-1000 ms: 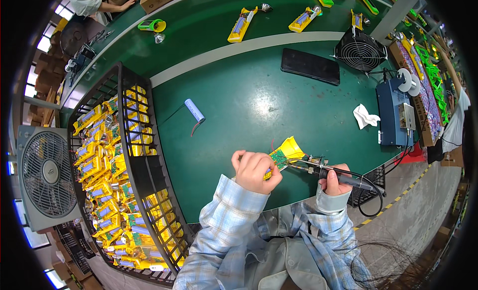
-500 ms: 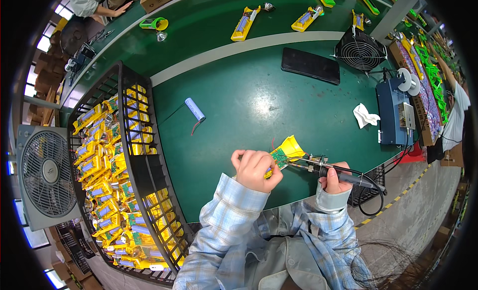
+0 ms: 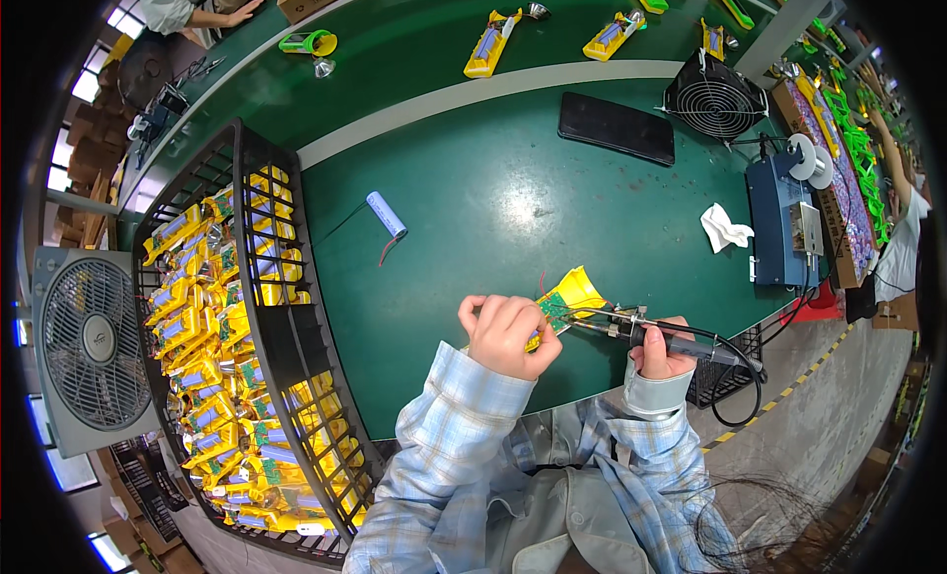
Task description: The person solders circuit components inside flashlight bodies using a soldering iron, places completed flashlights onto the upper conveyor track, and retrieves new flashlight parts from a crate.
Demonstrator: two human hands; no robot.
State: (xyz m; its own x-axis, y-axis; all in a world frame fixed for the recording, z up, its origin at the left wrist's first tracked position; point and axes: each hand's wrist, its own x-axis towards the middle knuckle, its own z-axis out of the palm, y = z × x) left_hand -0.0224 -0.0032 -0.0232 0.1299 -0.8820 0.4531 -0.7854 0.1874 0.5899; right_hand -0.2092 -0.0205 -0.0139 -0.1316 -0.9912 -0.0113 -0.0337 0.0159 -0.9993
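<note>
My left hand [image 3: 510,335] is closed round a yellow flashlight housing [image 3: 580,290], whose flared end sticks out to the right of my fingers. A green circuit board [image 3: 556,311] shows inside the housing, with a thin red wire rising beside it. In my right hand [image 3: 661,351] is a soldering iron [image 3: 695,349] with a metal wire-feed tube, its tip end reaching the board. A blue cylindrical battery [image 3: 386,215] with a red and a dark lead lies apart on the green table [image 3: 464,179].
A black crate [image 3: 286,347] full of yellow housings stands at the left, beside a grey fan [image 3: 97,347]. To the right are a blue soldering station [image 3: 779,229] with a solder reel, a white tissue [image 3: 725,229], a small black fan [image 3: 712,101] and a black phone [image 3: 616,129].
The yellow flashlight housings on the far strip have shifted slightly to the right. The soldering iron has moved a little at the board; my left hand stays in place.
</note>
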